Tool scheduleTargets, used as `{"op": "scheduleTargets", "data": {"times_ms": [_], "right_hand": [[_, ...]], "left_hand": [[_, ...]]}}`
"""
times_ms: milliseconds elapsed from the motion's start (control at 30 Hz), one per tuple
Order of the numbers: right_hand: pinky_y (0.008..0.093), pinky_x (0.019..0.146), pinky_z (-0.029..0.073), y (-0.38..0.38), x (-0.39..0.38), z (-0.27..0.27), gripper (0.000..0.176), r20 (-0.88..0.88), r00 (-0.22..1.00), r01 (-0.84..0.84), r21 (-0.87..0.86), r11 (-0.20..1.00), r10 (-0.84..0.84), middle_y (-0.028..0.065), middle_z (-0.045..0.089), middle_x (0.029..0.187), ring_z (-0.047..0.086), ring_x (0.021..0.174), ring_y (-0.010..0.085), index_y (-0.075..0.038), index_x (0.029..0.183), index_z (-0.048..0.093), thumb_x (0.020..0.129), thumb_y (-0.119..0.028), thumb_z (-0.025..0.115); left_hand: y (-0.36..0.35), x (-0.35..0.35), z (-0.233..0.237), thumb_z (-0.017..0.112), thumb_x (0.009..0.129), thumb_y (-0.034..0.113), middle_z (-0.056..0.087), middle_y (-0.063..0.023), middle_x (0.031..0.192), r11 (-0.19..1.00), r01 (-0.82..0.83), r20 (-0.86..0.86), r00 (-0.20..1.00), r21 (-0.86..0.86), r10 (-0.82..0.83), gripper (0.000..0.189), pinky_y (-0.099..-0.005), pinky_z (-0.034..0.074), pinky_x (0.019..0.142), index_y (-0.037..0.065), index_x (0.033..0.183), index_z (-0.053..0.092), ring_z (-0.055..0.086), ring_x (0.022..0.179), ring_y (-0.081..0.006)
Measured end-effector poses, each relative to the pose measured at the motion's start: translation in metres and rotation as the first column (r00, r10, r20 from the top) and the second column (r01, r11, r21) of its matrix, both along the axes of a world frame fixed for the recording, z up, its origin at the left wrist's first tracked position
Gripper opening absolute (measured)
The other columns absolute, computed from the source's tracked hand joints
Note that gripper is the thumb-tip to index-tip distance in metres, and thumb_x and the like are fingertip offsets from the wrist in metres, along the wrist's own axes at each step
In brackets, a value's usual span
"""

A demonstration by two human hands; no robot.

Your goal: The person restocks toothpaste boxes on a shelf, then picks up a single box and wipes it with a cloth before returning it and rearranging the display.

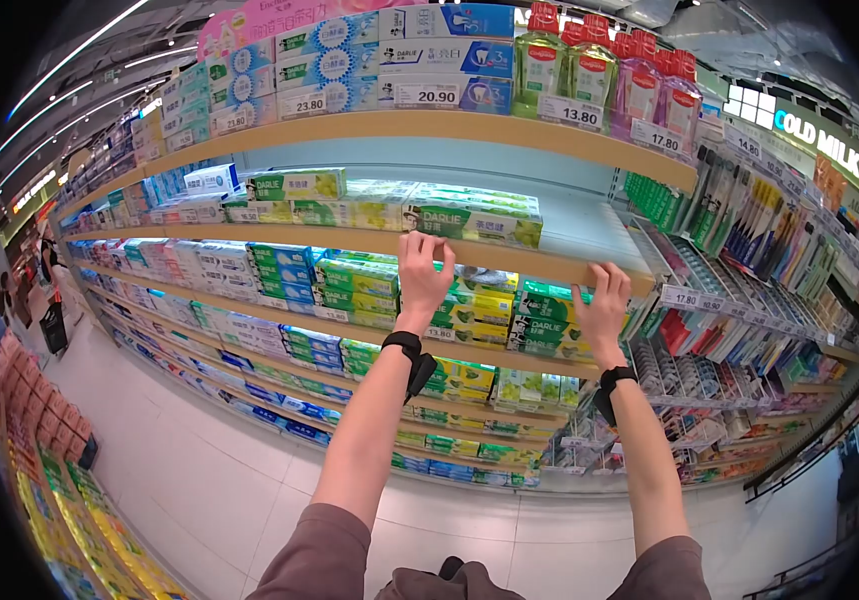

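Both of my hands are at the pale wooden front edge (519, 259) of a store shelf. My left hand (423, 280) curls its fingers over this edge, right below a green and white Darlie toothpaste box (469, 222). Near the right end of the same edge, my right hand (604, 312) has its fingers bent over the top and its thumb apart, lower down. Bare shelf surface (589, 232) shows behind it. More green toothpaste boxes (549, 325) sit on the shelf underneath, partly hidden by my hands. Each wrist wears a black strap.
Above, a shelf carries toothpaste boxes (444, 55) and red-capped mouthwash bottles (539, 65). A small white and blue box (211, 180) lies on stock at left. Toothbrush racks (739, 210) stand at right. Tiled floor (199, 420) runs below, with a yellow-green display (99, 520) at lower left.
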State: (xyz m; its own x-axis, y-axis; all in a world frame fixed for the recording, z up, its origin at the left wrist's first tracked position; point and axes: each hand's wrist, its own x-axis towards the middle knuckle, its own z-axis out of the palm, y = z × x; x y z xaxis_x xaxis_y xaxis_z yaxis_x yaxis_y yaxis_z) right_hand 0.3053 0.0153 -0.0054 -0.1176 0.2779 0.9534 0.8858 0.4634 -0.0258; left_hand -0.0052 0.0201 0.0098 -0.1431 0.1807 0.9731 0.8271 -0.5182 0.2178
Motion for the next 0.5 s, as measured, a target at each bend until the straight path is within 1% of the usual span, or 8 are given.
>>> {"op": "scheduleTargets", "data": {"times_ms": [367,433,500], "right_hand": [[0.0472,0.1,0.042,-0.0048,-0.0021,0.0018,0.048,-0.014,1.0,-0.018,-0.025,1.0,0.018,0.015,0.052,0.124,0.048,0.119,0.035,-0.007,0.122,0.056,0.079,-0.011,0.077],[0.0472,0.1,0.042,-0.0052,-0.0022,0.0024,0.048,-0.024,1.0,-0.014,-0.024,1.0,0.013,0.015,0.052,0.124,0.048,0.119,0.0351,-0.007,0.122,0.056,0.079,-0.011,0.077],[0.0474,0.1,0.042,-0.0059,-0.0012,0.0029,0.048,-0.009,1.0,-0.027,-0.025,0.999,0.027,0.0151,0.052,0.124,0.048,0.118,0.0355,-0.006,0.122,0.056,0.079,-0.011,0.077]], "left_hand": [[0.0003,0.0015,-0.0019,0.066,0.088,0.006,0.053,-0.0116,0.091,1.0,0.004,0.005,1.0,-0.003,-0.004,0.007,-0.0448,0.046,0.079,0.001,0.089,0.062,0.053,0.091,-0.0313],[-0.0005,0.0016,-0.0019,0.065,0.09,0.005,0.053,-0.0118,0.093,1.0,0.012,0.013,1.0,-0.027,-0.012,0.006,-0.0451,0.045,0.079,0.0,0.093,0.064,0.052,0.092,-0.0313],[0.0018,0.0018,-0.0025,0.065,0.09,0.005,0.053,-0.0118,0.093,1.0,0.007,0.011,1.0,-0.016,-0.007,0.006,-0.045,0.045,0.079,0.0,0.093,0.064,0.052,0.092,-0.0313]]}}
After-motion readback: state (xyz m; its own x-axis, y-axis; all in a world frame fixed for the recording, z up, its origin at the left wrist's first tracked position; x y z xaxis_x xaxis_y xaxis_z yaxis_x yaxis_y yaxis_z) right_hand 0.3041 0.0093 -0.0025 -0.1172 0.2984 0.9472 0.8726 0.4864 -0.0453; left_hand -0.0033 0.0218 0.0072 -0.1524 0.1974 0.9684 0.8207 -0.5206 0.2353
